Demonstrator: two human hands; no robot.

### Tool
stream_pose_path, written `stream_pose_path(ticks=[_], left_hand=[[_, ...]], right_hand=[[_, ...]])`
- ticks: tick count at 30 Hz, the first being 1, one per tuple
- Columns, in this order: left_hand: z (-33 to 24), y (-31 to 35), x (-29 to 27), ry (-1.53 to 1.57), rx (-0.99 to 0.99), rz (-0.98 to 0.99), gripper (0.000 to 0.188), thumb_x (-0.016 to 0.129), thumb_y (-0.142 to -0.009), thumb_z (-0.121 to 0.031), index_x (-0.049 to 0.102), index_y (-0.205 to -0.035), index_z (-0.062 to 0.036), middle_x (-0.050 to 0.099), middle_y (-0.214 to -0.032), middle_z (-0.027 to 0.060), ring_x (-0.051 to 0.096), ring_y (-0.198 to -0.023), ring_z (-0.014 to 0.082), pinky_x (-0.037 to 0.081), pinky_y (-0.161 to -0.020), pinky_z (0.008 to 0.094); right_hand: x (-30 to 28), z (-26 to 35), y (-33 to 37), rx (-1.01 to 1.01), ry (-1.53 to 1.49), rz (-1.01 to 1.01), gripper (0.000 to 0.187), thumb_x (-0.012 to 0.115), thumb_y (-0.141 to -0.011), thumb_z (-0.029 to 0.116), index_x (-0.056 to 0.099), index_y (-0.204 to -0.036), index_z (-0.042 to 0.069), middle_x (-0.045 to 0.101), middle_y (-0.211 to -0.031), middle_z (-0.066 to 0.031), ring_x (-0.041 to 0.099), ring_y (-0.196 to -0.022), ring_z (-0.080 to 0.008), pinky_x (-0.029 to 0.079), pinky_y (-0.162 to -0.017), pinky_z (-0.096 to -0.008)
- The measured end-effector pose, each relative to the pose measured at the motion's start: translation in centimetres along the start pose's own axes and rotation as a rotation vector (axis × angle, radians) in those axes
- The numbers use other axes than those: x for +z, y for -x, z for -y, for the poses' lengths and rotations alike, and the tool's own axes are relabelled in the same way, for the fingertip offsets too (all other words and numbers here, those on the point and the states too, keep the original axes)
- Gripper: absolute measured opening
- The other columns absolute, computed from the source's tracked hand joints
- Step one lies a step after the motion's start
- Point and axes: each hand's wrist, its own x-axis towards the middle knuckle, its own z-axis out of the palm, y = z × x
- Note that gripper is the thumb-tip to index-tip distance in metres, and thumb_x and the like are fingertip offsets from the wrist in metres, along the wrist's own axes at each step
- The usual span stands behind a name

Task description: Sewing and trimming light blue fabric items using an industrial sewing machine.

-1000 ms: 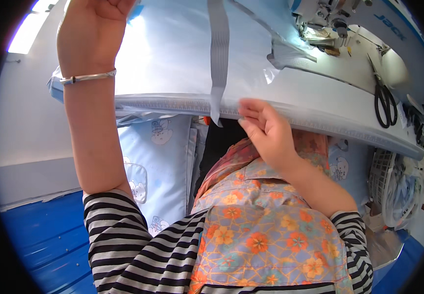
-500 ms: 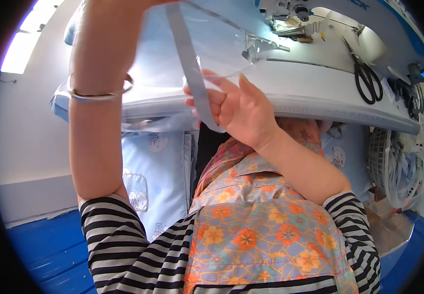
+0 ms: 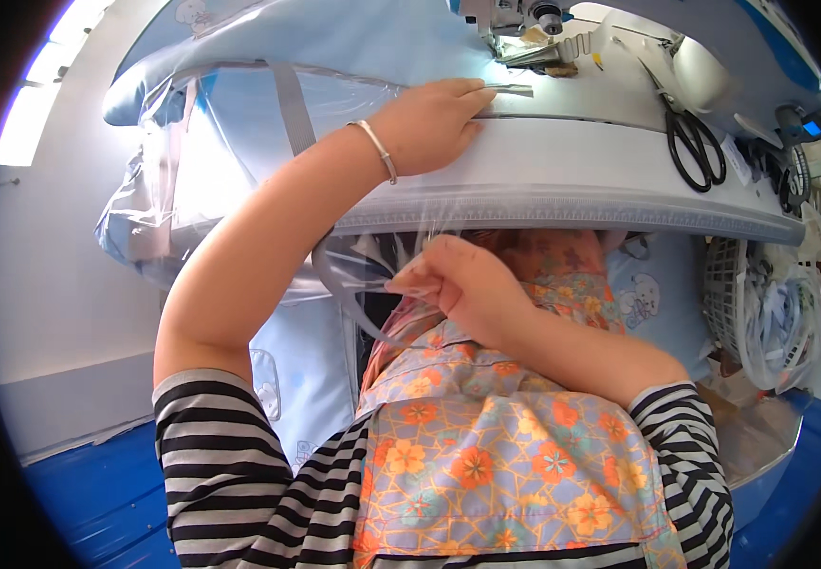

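My left hand (image 3: pixel 427 125) lies on clear plastic sheeting (image 3: pixel 225 142) on the white sewing table, fingers stretched toward the sewing machine head (image 3: pixel 545 17). Just past its fingertips is the end of a narrow grey strip (image 3: pixel 515 90); whether the fingers touch it I cannot tell. Below the table's front edge, my right hand (image 3: pixel 472 284) is closed in a pinch on a gathered edge of the plastic. A grey webbing strap (image 3: pixel 339 275) hangs in a loop beside that hand. Another length of grey strap (image 3: pixel 292 109) crosses the plastic left of my left hand.
Black-handled scissors (image 3: pixel 695 147) lie at the table's right. Metal attachments (image 3: pixel 538 59) sit under the machine. A ruler strip (image 3: pixel 562 211) runs along the front edge. Light blue printed fabric (image 3: pixel 311 365) hangs below, and a white plastic basket (image 3: pixel 725 294) stands at right.
My left hand has come down from the upper left onto the plastic near the machine. My right hand has dropped toward my lap, closing on the plastic. The strap now hangs lower.
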Motion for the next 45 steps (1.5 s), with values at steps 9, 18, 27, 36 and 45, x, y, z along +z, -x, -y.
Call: stream_pose_path(ticks=[9,18,27,36,45], left_hand=[[0.3,-1.2,1.7,-0.295,0.147,-0.203,0.036,0.060,-0.088,-0.020,0.060,-0.120,-0.0023,0.061,-0.123,0.0102,0.058,-0.112,0.0258,0.051,-0.090,0.0385],[1.0,-3.4,2.2,-0.268,0.055,-0.251,0.031,0.062,-0.084,-0.020,0.064,-0.110,-0.0027,0.062,-0.109,0.0069,0.059,-0.105,0.0235,0.052,-0.079,0.0400],[1.0,-4.4,3.2,-0.216,-0.030,-0.293,0.036,0.065,-0.084,-0.024,0.065,-0.112,-0.0022,0.061,-0.117,0.0115,0.058,-0.111,0.0266,0.047,-0.091,0.0418],[1.2,-4.1,2.7,-0.165,-0.027,-0.288,0.042,0.067,-0.084,-0.025,0.064,-0.119,-0.0010,0.058,-0.123,0.0215,0.056,-0.115,0.0347,0.044,-0.098,0.0432],[1.5,-3.9,1.8,-0.201,0.052,-0.326,0.042,0.068,-0.082,-0.025,0.062,-0.116,-0.0013,0.061,-0.116,0.0184,0.060,-0.108,0.0324,0.048,-0.092,0.0432]], right_hand=[[1.8,0.5,1.5,0.292,0.653,-0.039,0.019,0.055,-0.101,0.019,0.061,-0.100,0.001,0.068,-0.097,-0.0079,0.065,-0.095,-0.0159,0.052,-0.088,-0.0303],[2.9,3.4,3.1,0.386,0.580,-0.291,0.019,0.051,-0.102,0.018,0.062,-0.097,0.003,0.067,-0.089,-0.0051,0.064,-0.089,-0.0135,0.051,-0.078,-0.0275],[-0.1,5.1,5.3,0.274,0.389,-0.380,0.015,0.051,-0.101,0.013,0.060,-0.094,0.003,0.064,-0.086,-0.0040,0.060,-0.080,-0.0123,0.050,-0.076,-0.0285],[-0.2,5.5,5.6,0.141,0.362,-0.433,0.013,0.055,-0.100,0.012,0.062,-0.097,0.001,0.062,-0.087,-0.0022,0.056,-0.075,-0.0094,0.048,-0.075,-0.0242],[-0.2,5.8,4.9,0.093,0.370,-0.466,0.019,0.054,-0.101,0.017,0.063,-0.098,0.000,0.057,-0.076,-0.0007,0.053,-0.069,-0.0090,0.045,-0.067,-0.0238]])
